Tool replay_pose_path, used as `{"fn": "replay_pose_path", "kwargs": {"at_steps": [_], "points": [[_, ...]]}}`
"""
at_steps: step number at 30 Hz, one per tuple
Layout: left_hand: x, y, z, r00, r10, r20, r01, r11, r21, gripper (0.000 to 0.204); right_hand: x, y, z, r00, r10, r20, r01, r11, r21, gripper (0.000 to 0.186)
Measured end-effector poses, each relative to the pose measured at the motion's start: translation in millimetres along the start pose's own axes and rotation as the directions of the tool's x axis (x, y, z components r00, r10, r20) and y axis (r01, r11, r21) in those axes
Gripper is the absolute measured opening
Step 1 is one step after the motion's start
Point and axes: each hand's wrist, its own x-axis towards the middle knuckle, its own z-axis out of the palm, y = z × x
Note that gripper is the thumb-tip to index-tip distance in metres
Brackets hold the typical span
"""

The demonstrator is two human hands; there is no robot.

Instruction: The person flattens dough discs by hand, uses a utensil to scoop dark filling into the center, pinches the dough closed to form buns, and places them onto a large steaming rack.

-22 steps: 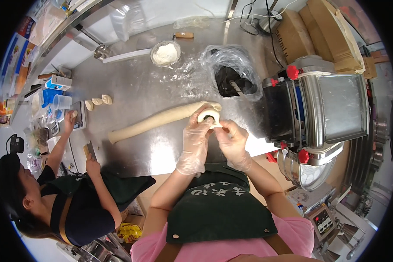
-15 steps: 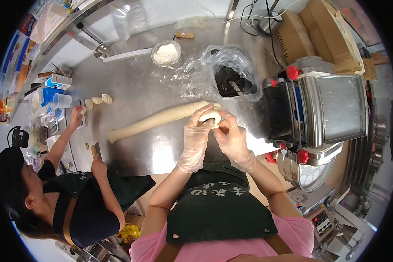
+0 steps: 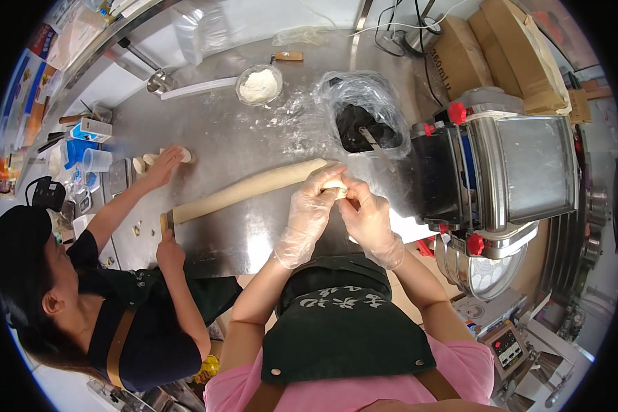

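Between my two gloved hands is a small piece of dough (image 3: 334,185), its edges gathered at the top. My left hand (image 3: 310,206) cups it from the left, fingers curled round. From the right, my right hand (image 3: 366,213) pinches the dough's edge with thumb and fingers. Both wear clear plastic gloves. Just beyond them, a long pale dough roll (image 3: 254,184) stretches leftward over the steel table (image 3: 206,130). Behind my hands sits a tub of dark filling (image 3: 359,127), wrapped in plastic, with a flat metal spatula (image 3: 374,142) in it.
At left a co-worker (image 3: 82,288) holds a scraper (image 3: 167,221) at the roll's left end and reaches toward small dough pieces (image 3: 139,165). A bowl of flour (image 3: 259,84) stands farther back. A steel roller machine (image 3: 498,168) fills the right side; cardboard boxes (image 3: 474,55) stand behind it.
The dough in my hands has closed up; its dark opening no longer shows. The co-worker's one hand moved right to the dough pieces, the other brought the scraper to the roll's end.
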Motion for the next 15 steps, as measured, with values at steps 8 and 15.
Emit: {"fn": "replay_pose_path", "kwargs": {"at_steps": [8,15], "points": [[-7.2,-6.6,21.7,0.977,-0.093,-0.192,-0.042,0.799,-0.6,0.043,-7.2,7.0,16.3,0.999,-0.006,-0.049,0.006,1.0,0.014,0.02],[1.0,2.7,16.1,0.99,-0.013,-0.138,-0.023,0.967,-0.254,0.042,7.6,2.2,0.4,0.981,-0.187,-0.042,0.181,0.975,-0.126,0.023]]}}
